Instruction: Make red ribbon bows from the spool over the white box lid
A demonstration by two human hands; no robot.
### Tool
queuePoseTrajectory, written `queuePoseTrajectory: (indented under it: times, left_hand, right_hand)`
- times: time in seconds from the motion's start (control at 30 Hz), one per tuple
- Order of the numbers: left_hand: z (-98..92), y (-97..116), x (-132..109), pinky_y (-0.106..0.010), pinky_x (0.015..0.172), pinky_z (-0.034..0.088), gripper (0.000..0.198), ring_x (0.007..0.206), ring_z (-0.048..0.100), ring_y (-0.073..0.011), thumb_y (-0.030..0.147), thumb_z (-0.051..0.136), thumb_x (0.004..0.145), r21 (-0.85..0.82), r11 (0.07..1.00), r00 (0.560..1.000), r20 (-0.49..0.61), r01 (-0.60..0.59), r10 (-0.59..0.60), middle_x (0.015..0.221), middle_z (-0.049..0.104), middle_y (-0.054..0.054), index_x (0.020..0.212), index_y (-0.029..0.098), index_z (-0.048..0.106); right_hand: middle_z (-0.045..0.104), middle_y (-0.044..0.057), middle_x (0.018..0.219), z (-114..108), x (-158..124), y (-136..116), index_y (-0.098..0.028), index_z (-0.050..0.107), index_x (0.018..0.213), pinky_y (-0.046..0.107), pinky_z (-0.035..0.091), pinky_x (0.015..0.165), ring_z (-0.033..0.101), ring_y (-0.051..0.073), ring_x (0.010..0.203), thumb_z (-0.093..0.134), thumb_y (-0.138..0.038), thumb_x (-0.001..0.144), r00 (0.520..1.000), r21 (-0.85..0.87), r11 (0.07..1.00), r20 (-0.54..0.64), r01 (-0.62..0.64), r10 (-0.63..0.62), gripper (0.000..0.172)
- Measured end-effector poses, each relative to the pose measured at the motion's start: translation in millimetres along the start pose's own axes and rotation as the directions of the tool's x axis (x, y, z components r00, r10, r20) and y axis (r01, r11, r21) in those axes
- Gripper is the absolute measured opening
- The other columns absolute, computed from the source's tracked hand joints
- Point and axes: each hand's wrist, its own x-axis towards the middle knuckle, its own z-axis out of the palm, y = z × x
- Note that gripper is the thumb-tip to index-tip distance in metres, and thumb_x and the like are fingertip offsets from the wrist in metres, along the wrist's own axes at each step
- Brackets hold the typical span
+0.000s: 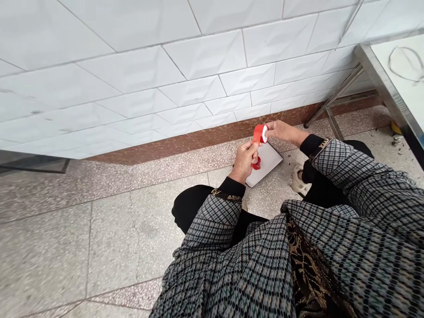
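Between my hands is a small roll of red ribbon or tape [259, 132] with a white core, held above the floor. My right hand [284, 131] is closed on the roll, its fingers at the white core. My left hand [244, 160] pinches the red strip just below the roll. A curled red piece [256, 164] shows under the left fingers; whether it joins the strip, I cannot tell. Below the hands a flat white board [267, 164] with a dark edge lies on the floor, partly hidden by my left hand.
A white tiled wall [185, 97] with a brown skirting runs just in front of me. To the right stands a metal-framed table [380, 73] with a loop of wire on it. My knees and a light shoe [299, 180] are close to the board. Small debris lies under the table.
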Motion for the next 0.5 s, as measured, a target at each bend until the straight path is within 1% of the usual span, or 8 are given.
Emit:
queuePoseTrajectory:
  times: [0.1, 0.23, 0.4, 0.5]
  left_hand:
    - [2.3, -0.2, -1.2, -0.020, 0.044, 0.021, 0.040, 0.038, 0.028, -0.0034, 0.052, 0.088, 0.091, 0.012, 1.000, 1.000, -0.006, 0.016, -0.016, 0.048, 0.042, 0.009, 0.083, 0.017, 0.070]
    - [4.6, -1.8, -1.9, -0.020, 0.044, 0.020, 0.040, 0.038, 0.027, -0.0037, 0.053, 0.087, 0.092, 0.002, 1.000, 1.000, 0.015, 0.010, -0.010, 0.047, 0.041, 0.010, 0.083, 0.017, 0.070]
    - [6.1, -1.8, -3.2, -0.020, 0.044, 0.021, 0.041, 0.039, 0.028, -0.0039, 0.053, 0.087, 0.092, -0.017, 1.000, 0.999, 0.046, -0.011, 0.012, 0.048, 0.041, 0.010, 0.084, 0.017, 0.070]
    - [5.4, -0.9, -3.3, -0.021, 0.044, 0.021, 0.043, 0.038, 0.029, -0.0041, 0.056, 0.086, 0.093, 0.001, 1.000, 0.999, 0.035, -0.009, 0.009, 0.047, 0.040, 0.010, 0.083, 0.018, 0.070]
  right_hand:
    - [0.075, 0.000, 0.075, 3.0, -2.4, -2.3, -0.022, 0.079, 0.076, 0.030, 0.049, 0.081, 0.060, 0.019, 0.079, 0.070, -0.020, 0.069, 0.998, 0.064, 0.996, -0.029, -0.062, 0.064, 0.012]
    - [0.073, 0.000, 0.079, 7.5, -5.7, -5.2, -0.023, 0.075, 0.080, 0.033, 0.046, 0.084, 0.059, 0.020, 0.086, 0.070, -0.028, 0.072, 0.986, 0.074, 0.984, -0.042, -0.160, 0.163, 0.011]
    - [0.070, 0.002, 0.081, 11.0, -6.6, -7.0, -0.022, 0.072, 0.078, 0.035, 0.044, 0.087, 0.057, 0.021, 0.088, 0.067, -0.027, 0.069, 0.988, 0.046, 0.990, -0.081, -0.131, 0.134, 0.012]
    - [0.069, 0.002, 0.081, 11.2, -7.4, -8.1, -0.023, 0.070, 0.077, 0.036, 0.044, 0.090, 0.058, 0.021, 0.090, 0.069, -0.028, 0.071, 0.985, 0.079, 0.985, -0.068, -0.155, 0.160, 0.007]
